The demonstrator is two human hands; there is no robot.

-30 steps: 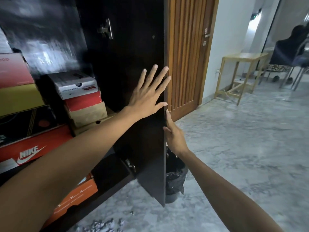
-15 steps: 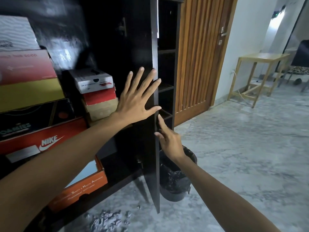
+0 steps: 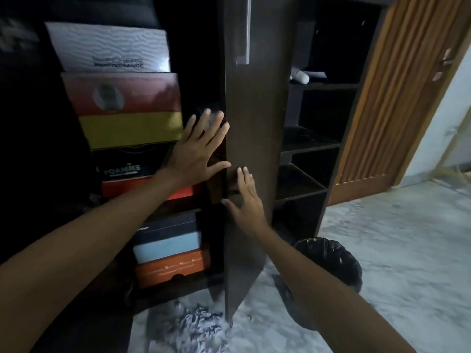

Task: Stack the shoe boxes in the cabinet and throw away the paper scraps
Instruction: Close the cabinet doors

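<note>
A dark cabinet holds stacked shoe boxes: a white one on top, a red and yellow one, a black one, and lower down a blue and an orange box. The dark cabinet door stands partly swung in front of them. My left hand is spread flat by the door's left edge. My right hand lies flat with straight fingers on the door's outer face. Paper scraps lie on the floor below the door.
A black-lined bin stands on the marble floor right of the door. Open dark shelves sit further right, beside a slatted wooden door.
The cabinet door has swung leftward toward the boxes, now showing its outer face. Both hands followed it left, and my right hand moved from the door's edge onto its face.
</note>
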